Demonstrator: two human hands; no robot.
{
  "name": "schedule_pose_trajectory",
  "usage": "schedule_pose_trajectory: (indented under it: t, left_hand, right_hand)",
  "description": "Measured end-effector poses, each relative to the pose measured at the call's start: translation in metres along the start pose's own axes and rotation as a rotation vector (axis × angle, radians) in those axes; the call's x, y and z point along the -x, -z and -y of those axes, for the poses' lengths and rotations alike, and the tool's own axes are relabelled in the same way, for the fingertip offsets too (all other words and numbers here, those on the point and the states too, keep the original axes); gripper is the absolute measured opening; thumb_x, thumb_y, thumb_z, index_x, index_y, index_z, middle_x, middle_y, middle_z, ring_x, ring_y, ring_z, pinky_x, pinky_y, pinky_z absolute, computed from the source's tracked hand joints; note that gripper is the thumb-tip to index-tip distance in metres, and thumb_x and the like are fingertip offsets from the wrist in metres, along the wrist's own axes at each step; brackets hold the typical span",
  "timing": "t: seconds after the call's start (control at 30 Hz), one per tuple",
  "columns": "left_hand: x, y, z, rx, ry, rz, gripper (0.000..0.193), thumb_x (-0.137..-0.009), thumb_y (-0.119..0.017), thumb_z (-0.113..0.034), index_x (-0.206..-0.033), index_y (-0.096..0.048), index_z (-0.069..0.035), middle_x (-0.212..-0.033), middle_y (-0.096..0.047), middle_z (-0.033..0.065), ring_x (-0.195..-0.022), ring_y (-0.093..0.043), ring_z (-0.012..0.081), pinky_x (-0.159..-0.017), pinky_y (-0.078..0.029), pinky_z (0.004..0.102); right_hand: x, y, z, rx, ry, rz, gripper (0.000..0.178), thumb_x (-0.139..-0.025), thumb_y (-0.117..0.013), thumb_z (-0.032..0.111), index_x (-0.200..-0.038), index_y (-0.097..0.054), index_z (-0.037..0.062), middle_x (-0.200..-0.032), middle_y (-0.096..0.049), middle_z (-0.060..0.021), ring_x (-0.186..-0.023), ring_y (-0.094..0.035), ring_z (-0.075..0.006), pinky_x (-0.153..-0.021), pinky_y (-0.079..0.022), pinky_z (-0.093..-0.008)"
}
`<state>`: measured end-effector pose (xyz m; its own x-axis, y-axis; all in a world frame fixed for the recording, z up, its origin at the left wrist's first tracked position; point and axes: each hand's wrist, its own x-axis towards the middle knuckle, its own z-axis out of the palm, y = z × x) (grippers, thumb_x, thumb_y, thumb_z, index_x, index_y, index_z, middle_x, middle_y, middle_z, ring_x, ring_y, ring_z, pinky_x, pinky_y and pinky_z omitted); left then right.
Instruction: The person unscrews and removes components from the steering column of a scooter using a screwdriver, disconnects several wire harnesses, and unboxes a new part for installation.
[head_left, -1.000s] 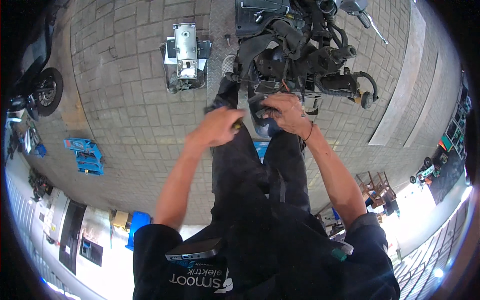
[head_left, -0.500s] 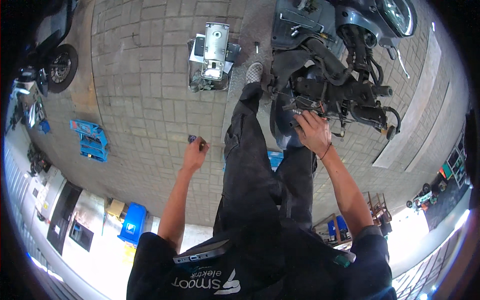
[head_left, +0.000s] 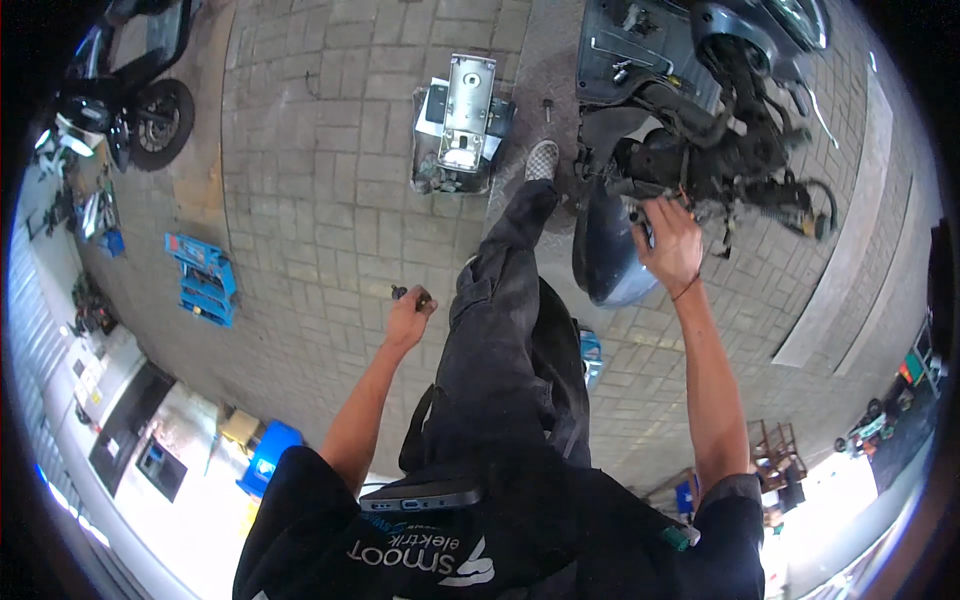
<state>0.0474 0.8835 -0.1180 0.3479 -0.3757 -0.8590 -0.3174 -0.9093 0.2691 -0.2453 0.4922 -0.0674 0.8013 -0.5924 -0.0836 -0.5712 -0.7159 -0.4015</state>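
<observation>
Head | hands [head_left: 408, 320] [head_left: 673, 247]: left curled round dark object [head_left: 399, 292]; right at scooter [head_left: 665, 158], grip unclear | glossy rounded panel [head_left: 608, 258]; brick paving [head_left: 330, 200]

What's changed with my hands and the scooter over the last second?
Your left hand has moved left, away from the scooter, gripping a small dark item. Your right hand stays by the scooter's dark parts. The silver metal part and blue stand lie where they were.

The left hand [head_left: 407, 318] is curled, while the right hand [head_left: 672, 242] (back uppermost) reaches farther forward.
</observation>
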Motion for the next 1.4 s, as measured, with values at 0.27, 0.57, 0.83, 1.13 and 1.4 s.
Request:
schedule_pose_trajectory:
  t: [0.27,0.57,0.83,1.13,1.4]
  left_hand:
    - [0.014,0.056,-0.018,0.21,-0.5,-0.427,0.016,-0.096,-0.066,-0.01,-0.107,-0.063,0.001,-0.085,-0.069,0.0123,-0.079,-0.066,0.0229,-0.075,-0.051,0.0341]
    - [0.043,0.102,-0.032,-0.001,-0.54,-0.573,0.021,-0.087,-0.074,0.002,-0.108,-0.072,0.003,-0.091,-0.072,0.0128,-0.078,-0.069,0.0189,-0.071,-0.052,0.0317]
    - [-0.001,0.118,-0.005,0.105,-0.489,-0.59,0.021,-0.082,-0.077,0.001,-0.104,-0.075,0.002,-0.089,-0.074,0.0171,-0.072,-0.073,0.0246,-0.069,-0.054,0.0373]
    - [-0.098,0.104,0.029,0.17,-0.451,-0.489,0.017,-0.078,-0.081,-0.003,-0.089,-0.07,0.006,-0.083,-0.075,0.0173,-0.078,-0.076,0.0251,-0.071,-0.056,0.036]
    - [-0.236,0.101,-0.029,0.228,-0.572,-0.576,0.013,-0.079,-0.078,0.001,-0.083,-0.066,0.005,-0.078,-0.073,0.0176,-0.074,-0.074,0.0229,-0.068,-0.055,0.0362]
  right_hand:
    - [-0.006,0.002,0.006,-0.05,-0.093,-0.214,0.027,-0.084,-0.074,0.017,-0.103,-0.062,0.0026,-0.096,-0.067,-0.017,-0.095,-0.063,-0.0408,-0.084,-0.052,-0.0499]
    - [0.001,-0.002,0.019,0.02,-0.181,-0.265,0.03,-0.086,-0.075,0.022,-0.106,-0.065,0.0019,-0.1,-0.069,-0.0173,-0.098,-0.064,-0.0403,-0.086,-0.052,-0.0497]
    - [-0.005,-0.002,0.028,-0.04,-0.247,-0.342,0.027,-0.083,-0.077,0.018,-0.101,-0.066,-0.0003,-0.094,-0.069,-0.0195,-0.092,-0.065,-0.0421,-0.08,-0.052,-0.0492]
    - [-0.012,-0.002,0.031,-0.017,-0.298,-0.414,0.026,-0.083,-0.077,0.015,-0.098,-0.068,-0.0034,-0.093,-0.069,-0.0242,-0.087,-0.067,-0.0441,-0.076,-0.054,-0.0457]
    - [-0.009,-0.026,0.033,0.103,-0.251,-0.6,0.019,-0.083,-0.075,0.01,-0.095,-0.068,-0.0038,-0.087,-0.07,-0.0191,-0.08,-0.069,-0.039,-0.072,-0.052,-0.0395]
